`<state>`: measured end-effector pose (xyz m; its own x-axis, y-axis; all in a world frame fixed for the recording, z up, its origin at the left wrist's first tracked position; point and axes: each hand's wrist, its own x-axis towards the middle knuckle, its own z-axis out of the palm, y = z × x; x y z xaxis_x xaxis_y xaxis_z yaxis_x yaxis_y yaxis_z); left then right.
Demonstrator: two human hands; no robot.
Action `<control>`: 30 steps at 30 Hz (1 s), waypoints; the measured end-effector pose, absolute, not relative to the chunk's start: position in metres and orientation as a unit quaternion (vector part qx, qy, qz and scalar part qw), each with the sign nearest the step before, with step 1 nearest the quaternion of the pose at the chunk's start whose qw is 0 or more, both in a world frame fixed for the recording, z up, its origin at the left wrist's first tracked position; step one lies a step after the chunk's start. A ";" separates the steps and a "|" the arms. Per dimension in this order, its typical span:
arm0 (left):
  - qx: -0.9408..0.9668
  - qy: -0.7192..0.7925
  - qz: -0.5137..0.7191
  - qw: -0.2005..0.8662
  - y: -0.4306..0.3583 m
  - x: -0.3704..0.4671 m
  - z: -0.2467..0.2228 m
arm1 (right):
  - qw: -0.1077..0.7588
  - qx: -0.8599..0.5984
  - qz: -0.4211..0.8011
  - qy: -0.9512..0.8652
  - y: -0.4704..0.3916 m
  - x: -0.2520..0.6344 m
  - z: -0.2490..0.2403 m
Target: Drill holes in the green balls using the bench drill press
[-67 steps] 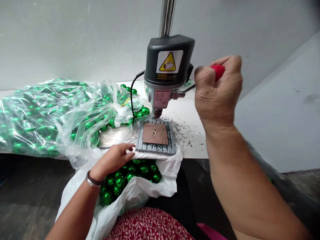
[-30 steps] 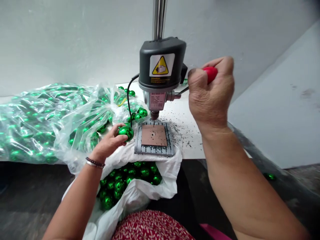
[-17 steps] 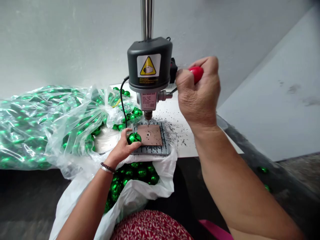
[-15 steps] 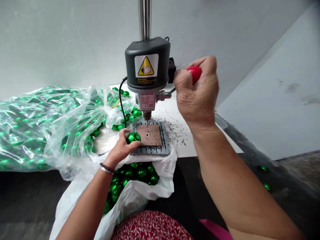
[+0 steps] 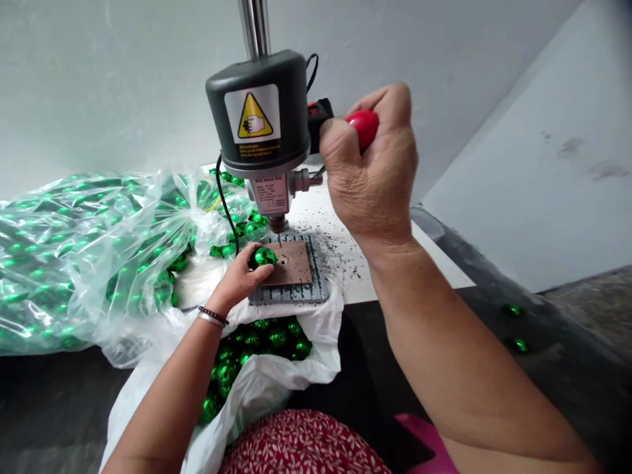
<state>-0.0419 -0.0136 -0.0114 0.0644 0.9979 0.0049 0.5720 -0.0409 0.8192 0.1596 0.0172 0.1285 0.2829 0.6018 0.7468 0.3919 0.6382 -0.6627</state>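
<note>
Between thumb and fingers, my left hand [image 5: 244, 271] grips a shiny green ball [image 5: 264, 257] over the left part of a brown board [image 5: 299, 266]. The board lies on the grey slotted base [image 5: 318, 289] of a small bench drill [image 5: 259, 118]. Its thin bit points down just above a hole in the board, and the ball is left of it. My right hand [image 5: 372, 171] is wrapped round the red knob [image 5: 364, 128] of the drill's feed lever, up and right of the motor housing.
A large clear plastic bag [image 5: 99, 263] full of green balls lies at the left. Loose balls [image 5: 249, 228] sit behind the base. A white bag [image 5: 316, 368] with more balls hangs in front. Dark shavings litter the white table [image 5: 419, 263]; two balls [image 5: 518, 344] lie at the lower right.
The camera view has shifted, so the drill appears farther left and tilted. My left hand and the green ball have come slightly closer to the hole; my right hand still holds the knob.
</note>
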 end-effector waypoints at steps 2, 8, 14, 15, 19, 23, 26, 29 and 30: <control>0.640 0.609 0.321 0.340 -0.010 -0.041 -0.014 | 0.685 -0.411 0.076 -0.597 0.017 0.160 0.129; 0.624 0.619 0.320 0.353 -0.002 -0.037 -0.018 | 0.700 -0.382 0.064 -0.600 0.020 0.161 0.126; 0.652 0.632 0.276 0.316 0.002 -0.032 -0.013 | 0.685 -0.387 0.075 -0.612 0.021 0.162 0.126; 0.655 0.636 0.269 0.305 0.002 -0.031 -0.012 | 0.684 -0.386 0.076 -0.615 0.021 0.162 0.126; 0.672 0.645 0.240 0.275 0.004 -0.028 -0.005 | 0.682 -0.382 0.073 -0.620 0.019 0.163 0.126; 0.688 0.633 0.231 0.268 0.006 -0.025 -0.003 | 0.683 -0.384 0.069 -0.618 0.018 0.163 0.128; 0.694 0.620 0.243 0.272 0.009 -0.022 -0.006 | 0.678 -0.391 0.075 -0.617 0.017 0.163 0.128; 0.689 0.607 0.271 0.289 0.011 -0.019 -0.013 | 0.679 -0.388 0.083 -0.618 0.017 0.164 0.128; 0.680 0.605 0.281 0.304 0.011 -0.018 -0.015 | 0.680 -0.385 0.084 -0.619 0.016 0.164 0.128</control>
<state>-0.0182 0.0109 -0.0148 0.1103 0.9938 0.0151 0.6519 -0.0838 0.7537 0.1635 0.0161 0.1279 0.2202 0.5907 0.7762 0.3619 0.6895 -0.6274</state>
